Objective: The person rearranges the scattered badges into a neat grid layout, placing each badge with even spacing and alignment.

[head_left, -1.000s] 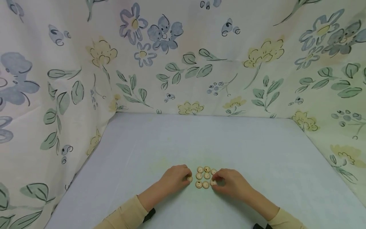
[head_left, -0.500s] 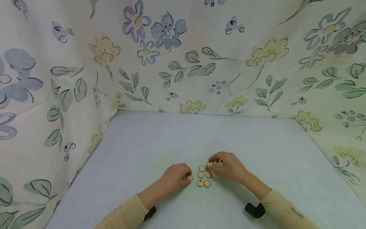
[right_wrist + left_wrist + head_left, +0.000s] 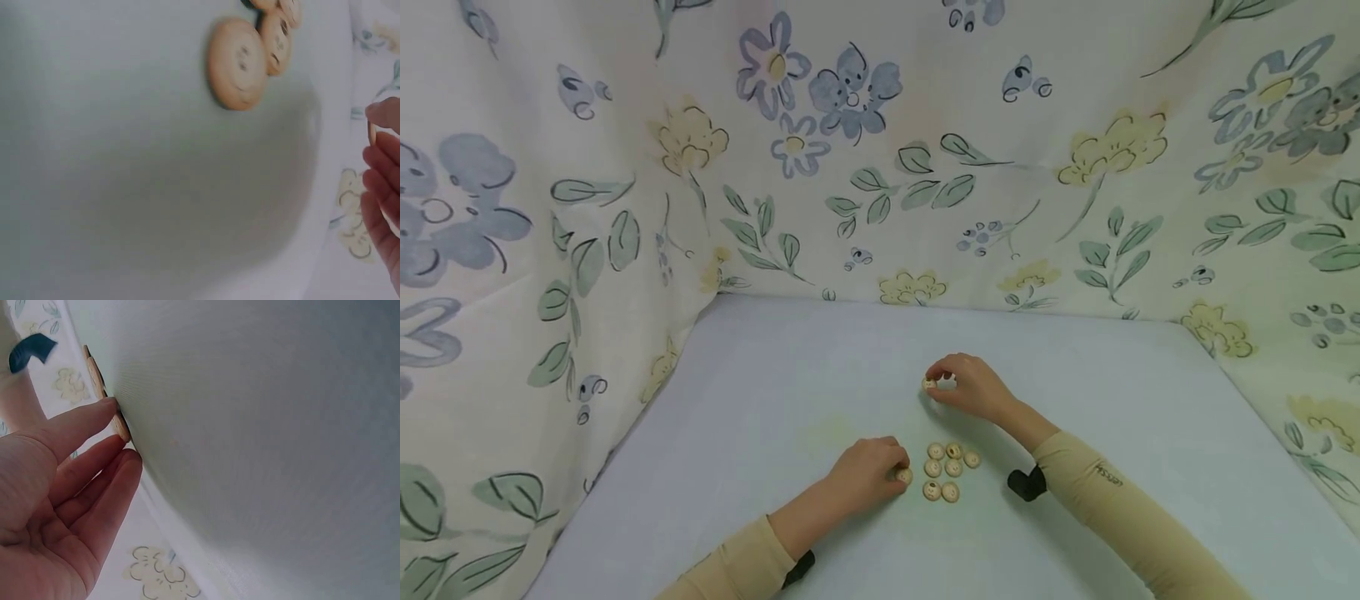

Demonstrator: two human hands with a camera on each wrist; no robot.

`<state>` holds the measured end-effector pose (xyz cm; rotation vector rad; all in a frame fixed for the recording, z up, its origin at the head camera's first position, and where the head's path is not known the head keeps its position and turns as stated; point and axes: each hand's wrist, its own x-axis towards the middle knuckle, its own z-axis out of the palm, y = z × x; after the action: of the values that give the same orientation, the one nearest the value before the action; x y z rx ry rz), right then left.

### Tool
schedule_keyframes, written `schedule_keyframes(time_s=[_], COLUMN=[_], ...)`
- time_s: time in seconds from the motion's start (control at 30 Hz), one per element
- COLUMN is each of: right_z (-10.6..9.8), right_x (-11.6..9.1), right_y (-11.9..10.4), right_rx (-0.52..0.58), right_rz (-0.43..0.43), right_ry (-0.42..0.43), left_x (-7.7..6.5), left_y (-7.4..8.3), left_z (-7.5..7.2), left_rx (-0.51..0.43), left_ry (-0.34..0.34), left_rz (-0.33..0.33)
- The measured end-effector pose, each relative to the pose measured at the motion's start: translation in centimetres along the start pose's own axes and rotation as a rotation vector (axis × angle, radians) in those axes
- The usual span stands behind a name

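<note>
My right hand [image 3: 967, 386] pinches a round wooden button [image 3: 929, 384] between thumb and fingers, beyond the other buttons. In the right wrist view that button [image 3: 372, 133] shows only as a thin edge, held off the table with its shadow beneath. Lower and to the left, my left hand [image 3: 867, 471] pinches another wooden button [image 3: 904, 476] down at the table. The left wrist view shows its light wooden rim [image 3: 123, 430] between the thumb and fingertips. Several more buttons lie in a loose cluster just right of the left hand, among them a rightmost one [image 3: 972, 459] and a front one [image 3: 951, 492].
A pale cloth covers the table [image 3: 820, 358]. A flower-patterned curtain [image 3: 940, 225] rises along its back and sides. Black wrist mounts [image 3: 1027, 482] sit under both beige-sleeved forearms.
My right hand has taken a button from the cluster's front right corner, lifted it over the others and carried it toward the back. The left hand keeps its button in place.
</note>
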<state>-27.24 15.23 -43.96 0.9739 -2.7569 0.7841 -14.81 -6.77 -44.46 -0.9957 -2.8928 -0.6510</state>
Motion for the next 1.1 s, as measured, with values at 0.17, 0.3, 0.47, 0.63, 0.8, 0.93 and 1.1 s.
schedule_keyframes(time_s=[0.17,0.3,0.47,0.63,0.8,0.93,1.1], right_z=[1.0,1.6,2.3,3.3,4.1,4.6,5.2], right_x=[3.0,5.1,7.5,9.2,10.4,11.1,11.9], right_y=[0.7,1.1,2.0,3.0,3.5,3.7,3.7], right_rx=[0.000,-0.005,0.026,0.038,0.017,-0.002,0.004], right_rz=[0.047,0.102,0.171,0.223,0.258,0.260,0.232], right_ry=[-0.013,-0.024,-0.009,-0.018,-0.023,-0.027,-0.037], left_x=[0.0,-0.1,-0.3,-0.4,-0.4,-0.4,-0.4], left_y=[0.0,0.0,0.1,0.0,0.1,0.2,0.2], left_z=[0.0,0.0,0.0,0.1,0.2,0.2,0.1], left_rx=[0.012,0.019,0.027,0.030,0.037,0.039,0.036], left_ry=[-0.005,0.002,0.023,0.040,0.055,0.056,0.042], left_rz=[-0.002,-0.002,0.009,0.025,0.033,0.028,0.010])
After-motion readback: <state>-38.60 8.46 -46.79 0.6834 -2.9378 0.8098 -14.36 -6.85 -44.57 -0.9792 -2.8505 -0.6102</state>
